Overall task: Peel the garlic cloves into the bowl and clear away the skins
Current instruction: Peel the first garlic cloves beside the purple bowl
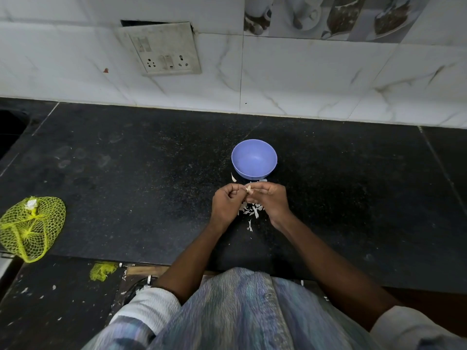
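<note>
Left hand (225, 198) and right hand (269, 198) both pinch one small pale garlic clove (249, 190); grip clamped on it. Likely light, firm, slippery under papery brittle skin; hold ends, tear at tip. Round blue plastic bowl (254, 159) just beyond grip; white skin scraps (251, 210) on black stone bench (141, 178) below it.

Both forearms reaching forward, left hand (225, 201) and right hand (271, 199) curled, fingertips meeting
</note>
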